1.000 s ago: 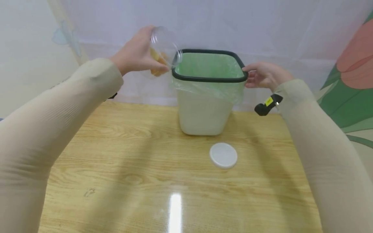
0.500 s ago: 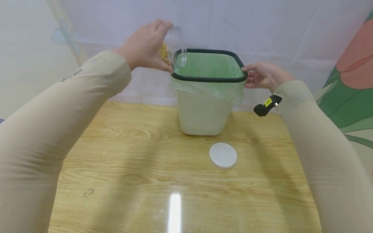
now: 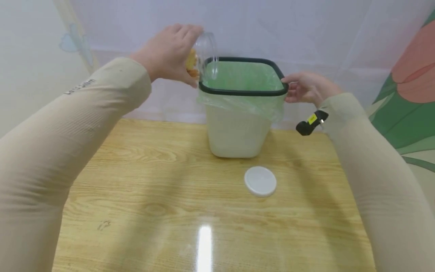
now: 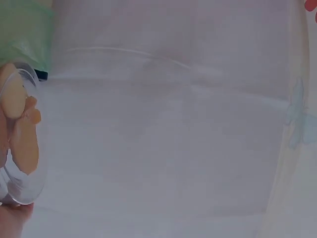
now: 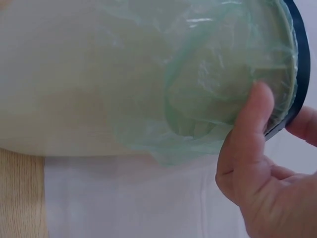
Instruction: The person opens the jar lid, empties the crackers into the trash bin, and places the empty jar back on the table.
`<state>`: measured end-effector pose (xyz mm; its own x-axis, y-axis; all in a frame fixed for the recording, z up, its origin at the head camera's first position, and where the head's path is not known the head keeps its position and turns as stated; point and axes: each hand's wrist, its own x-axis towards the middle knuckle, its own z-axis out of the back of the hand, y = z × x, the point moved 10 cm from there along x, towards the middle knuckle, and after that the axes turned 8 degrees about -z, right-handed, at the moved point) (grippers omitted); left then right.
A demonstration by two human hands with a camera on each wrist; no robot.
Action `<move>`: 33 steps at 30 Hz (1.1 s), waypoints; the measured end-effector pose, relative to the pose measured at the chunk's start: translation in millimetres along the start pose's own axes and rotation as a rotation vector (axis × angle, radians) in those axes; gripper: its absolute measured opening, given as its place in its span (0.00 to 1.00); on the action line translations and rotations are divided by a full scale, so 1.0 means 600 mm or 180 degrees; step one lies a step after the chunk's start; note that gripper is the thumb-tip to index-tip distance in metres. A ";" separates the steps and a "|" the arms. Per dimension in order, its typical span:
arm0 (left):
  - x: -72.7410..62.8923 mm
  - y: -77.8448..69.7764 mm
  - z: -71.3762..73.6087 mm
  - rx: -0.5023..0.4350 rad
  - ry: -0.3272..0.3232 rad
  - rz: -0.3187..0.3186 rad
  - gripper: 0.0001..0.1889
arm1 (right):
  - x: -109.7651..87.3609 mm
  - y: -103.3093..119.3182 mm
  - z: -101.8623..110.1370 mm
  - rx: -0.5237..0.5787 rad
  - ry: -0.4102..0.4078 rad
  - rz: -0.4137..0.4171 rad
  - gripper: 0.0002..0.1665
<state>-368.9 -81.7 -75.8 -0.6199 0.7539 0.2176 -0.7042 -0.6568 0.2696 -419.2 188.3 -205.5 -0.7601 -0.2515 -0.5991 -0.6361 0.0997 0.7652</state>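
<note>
My left hand (image 3: 171, 53) grips a clear plastic jar (image 3: 208, 47), tipped on its side with its mouth over the left rim of a white trash bin (image 3: 238, 132). Orange-yellow pieces (image 4: 25, 141) sit inside the jar, seen through its round base in the left wrist view. A black ring (image 3: 244, 92) runs round the bin's top and holds a green plastic bag (image 3: 242, 75) whose edge hangs over outside. At the right rim, my right hand (image 3: 310, 88) pinches the ring, with a fingertip against the bag (image 5: 218, 74) in the right wrist view.
On the wooden table (image 3: 153, 211), a round white lid (image 3: 260, 181) lies in front of the bin. A pale cloth (image 3: 323, 34) hangs behind the table. A black wrist camera (image 3: 310, 122) sticks out below the right wrist.
The left hand has moved right with the jar, bringing its mouth over the bin's left rim and tipping it further. My right hand has stayed on the right rim.
</note>
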 end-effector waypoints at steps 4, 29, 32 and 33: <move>0.003 -0.007 0.002 0.0089 -0.0091 -0.0083 0.64 | 0.001 -0.001 0.001 0.0012 -0.0045 -0.0008 0.04; 0.008 -0.027 0.017 0.1004 -0.0533 -0.0523 0.48 | 0.007 0.000 -0.010 -0.0075 -0.0040 0.0055 0.06; 0.011 -0.029 0.011 0.1074 -0.0416 -0.0513 0.47 | 0.008 -0.001 -0.010 -0.0076 -0.0060 0.0059 0.07; 0.012 -0.031 0.009 0.1095 -0.0381 -0.0524 0.47 | 0.009 -0.002 -0.010 -0.0075 -0.0051 0.0060 0.07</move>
<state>-358.4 -63.9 -73.9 -0.4494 0.8584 0.2475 -0.6212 -0.4993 0.6040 -421.8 181.1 -208.1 -0.7740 -0.2342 -0.5882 -0.6186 0.0816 0.7815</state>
